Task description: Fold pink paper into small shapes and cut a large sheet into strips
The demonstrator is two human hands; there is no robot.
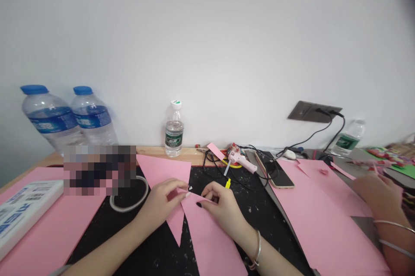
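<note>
two large water bottles (52, 116) with blue caps, far left against white wall. small water bottle (174, 131), white cap, at back of wooden counter (168, 150). pink-and-white hot glue gun (241, 163) beside smartphone (280, 176) with black cables (269, 168). clear tape roll (129, 209) on black mat (259, 224). dark wall socket (314, 112), two plugs in.

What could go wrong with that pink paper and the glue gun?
The left hand and right hand pinch two pink paper triangles where their points meet, so the thin paper could slip or crease.

The pink-and-white plastic hot glue gun sits close by, among thin black cables. A tug on a cable might drag it toward the paper. If it's switched on, which I can't tell, its nozzle could burn a finger.
</note>
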